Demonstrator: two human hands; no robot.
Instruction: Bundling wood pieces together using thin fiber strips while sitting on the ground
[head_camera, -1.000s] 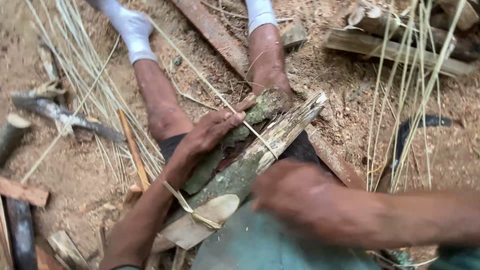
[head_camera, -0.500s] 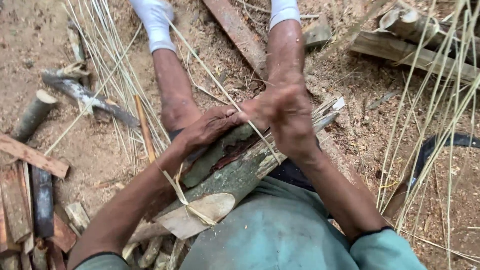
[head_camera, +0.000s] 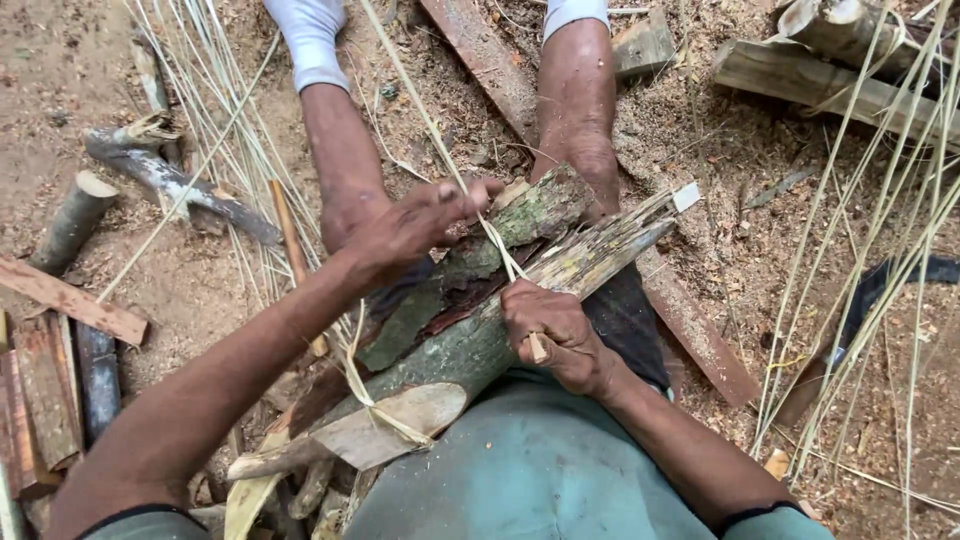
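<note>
Right hand (head_camera: 560, 335) dropped onto the strip (head_camera: 497, 245), its end hidden in the fist

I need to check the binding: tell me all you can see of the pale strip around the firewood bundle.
The pale strip looks like a thin, flat, straw-coloured split cane. It runs from the upper ground across the firewood bundle, pinned under the left hand, its end gripped in the right hand. It looks taut, slanting down-right.

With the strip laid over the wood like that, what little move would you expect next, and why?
Probably a pull of the right hand to tighten the thin strip. The strip crosses the bundle of split wood on the lap, pinned on top by the left hand, while the near end is already tied.
</note>
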